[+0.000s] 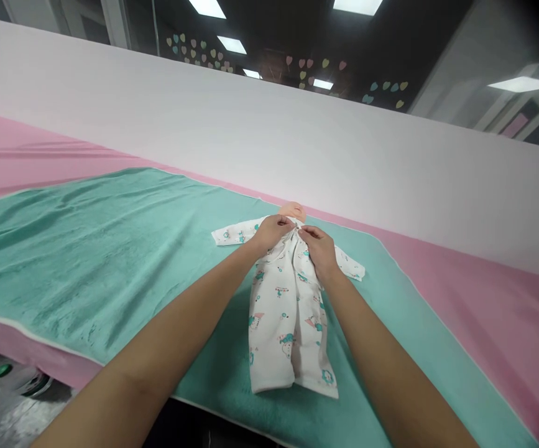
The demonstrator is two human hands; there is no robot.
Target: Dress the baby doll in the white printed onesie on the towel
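Note:
A baby doll (292, 210) lies on its back on a teal towel (110, 261), dressed in a white romper (288, 317) printed with small teal and pink figures. Only the top of the doll's head shows beyond the collar. My left hand (271, 230) and my right hand (318, 249) meet at the romper's chest just below the collar. Each hand pinches one edge of the front opening, fingers closed on the cloth. The sleeves spread out to both sides and the legs point toward me.
The towel covers a pink sheet (460, 280) on a long table. A white wall panel (297, 137) runs along the far side. At the lower left, beyond the table's near edge, a green-capped object (2, 371) lies on the floor.

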